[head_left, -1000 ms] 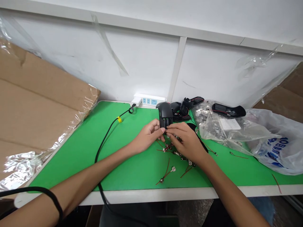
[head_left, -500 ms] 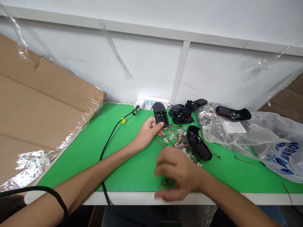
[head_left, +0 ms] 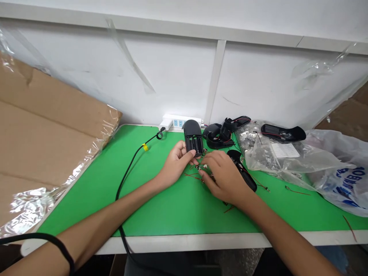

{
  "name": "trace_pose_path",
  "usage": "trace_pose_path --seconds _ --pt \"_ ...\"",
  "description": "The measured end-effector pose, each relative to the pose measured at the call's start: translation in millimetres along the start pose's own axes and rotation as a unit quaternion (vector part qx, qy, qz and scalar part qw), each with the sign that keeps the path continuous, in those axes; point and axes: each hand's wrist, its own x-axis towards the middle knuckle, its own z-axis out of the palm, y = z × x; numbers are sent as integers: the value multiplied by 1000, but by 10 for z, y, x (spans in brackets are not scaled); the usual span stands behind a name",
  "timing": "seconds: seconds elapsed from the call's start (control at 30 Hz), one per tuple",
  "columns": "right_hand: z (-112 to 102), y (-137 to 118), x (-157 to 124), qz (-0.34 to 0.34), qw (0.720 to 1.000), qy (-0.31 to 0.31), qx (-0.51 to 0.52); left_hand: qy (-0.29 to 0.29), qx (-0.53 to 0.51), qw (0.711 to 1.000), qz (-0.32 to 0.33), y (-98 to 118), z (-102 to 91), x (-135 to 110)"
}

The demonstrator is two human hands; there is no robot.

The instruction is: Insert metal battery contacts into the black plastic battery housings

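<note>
My left hand [head_left: 176, 165] grips a black plastic battery housing [head_left: 193, 138] by its lower end, holding it upright over the green mat [head_left: 161, 199]. My right hand [head_left: 222, 174] lies just right of it, fingers curled over a scatter of small metal contacts with red wires [head_left: 202, 167]; whether it holds one is hidden. A second black housing [head_left: 243, 170] lies on the mat behind my right hand.
More black housings [head_left: 220, 134] sit at the back by a white power strip [head_left: 175, 122]. A clear bag of parts [head_left: 276, 157] and a white printed bag [head_left: 342, 172] lie right. A black cable [head_left: 130, 165] crosses the mat. Wrapped cardboard [head_left: 43, 134] leans left.
My right hand moved from the table's front edge back up to the pile of contacts beside the housing. My left hand kept hold of the housing and stayed in place.
</note>
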Motion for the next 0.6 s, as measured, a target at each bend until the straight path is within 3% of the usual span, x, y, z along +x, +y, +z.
trace_pose_path --seconds 0.13,0.43,0.6 --pt "-59 12 -16 91 993 46 66 -18 -16 999 30 47 19 -57" --pt "-97 -39 -23 103 989 48 94 -182 -37 982 33 11 28 -182" --pt "-95 -36 -27 130 988 43 67 -211 -13 976 42 30 30 -200"
